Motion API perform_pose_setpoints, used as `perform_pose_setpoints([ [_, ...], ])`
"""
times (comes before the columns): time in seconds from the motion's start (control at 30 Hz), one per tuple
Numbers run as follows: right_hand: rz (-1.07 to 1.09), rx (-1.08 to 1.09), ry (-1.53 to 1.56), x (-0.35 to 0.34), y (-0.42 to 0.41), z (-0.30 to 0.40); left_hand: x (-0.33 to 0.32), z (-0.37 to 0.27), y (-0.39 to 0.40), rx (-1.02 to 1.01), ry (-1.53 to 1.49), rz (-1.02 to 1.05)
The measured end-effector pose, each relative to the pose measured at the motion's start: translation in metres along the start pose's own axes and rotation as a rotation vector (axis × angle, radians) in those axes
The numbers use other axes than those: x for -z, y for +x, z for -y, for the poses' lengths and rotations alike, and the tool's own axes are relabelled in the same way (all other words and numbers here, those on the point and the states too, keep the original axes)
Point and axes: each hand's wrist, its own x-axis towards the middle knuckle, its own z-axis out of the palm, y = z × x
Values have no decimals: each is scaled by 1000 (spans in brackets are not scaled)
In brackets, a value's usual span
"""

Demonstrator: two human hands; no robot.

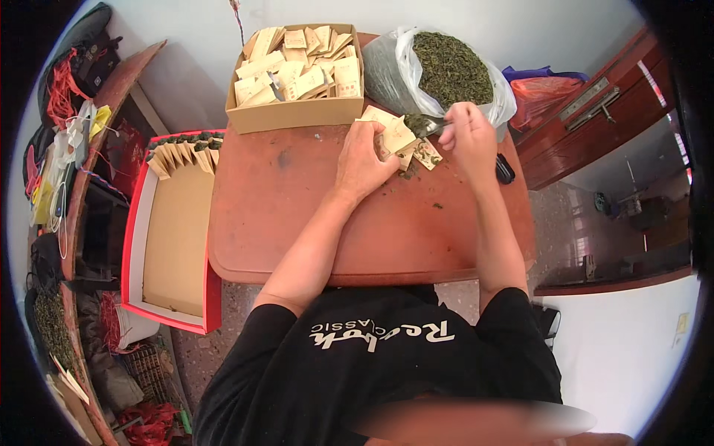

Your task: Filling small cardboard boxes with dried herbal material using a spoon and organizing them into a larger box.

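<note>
My left hand (362, 161) grips a small tan paper packet (397, 137) above the table. In my right hand (468, 128) is a metal spoon (434, 125) heaped with dark green dried leaves (414, 122), its tip at the packet's upper edge. Whether any leaves are inside the packet cannot be seen. Under and beside the left hand lie more paper packets (428, 154) with loose leaf bits on and around them. Just behind the right hand stands a clear plastic bag (390, 69), open at the top and full of the same dried leaves (453, 64).
A cardboard box (295, 114) of flat paper packets sits at the table's back left. Left of the reddish table (279, 223), a red-edged tray (173, 240) holds a row of leaf-topped packets (181, 153). A small black object (505, 169) lies near the right edge. Cluttered shelves (83, 195) stand far left.
</note>
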Motion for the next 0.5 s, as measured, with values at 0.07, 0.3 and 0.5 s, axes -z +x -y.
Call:
perform_pose_setpoints([
  [0.07,65,235,-280,-5,-9,1,1,-1,0,4,0,8],
  [0.3,76,628,-568,-2,-15,6,0,0,1,14,-21,-1],
  [0.5,-129,398,-286,24,-2,7,0,2,2,18,-58,1],
])
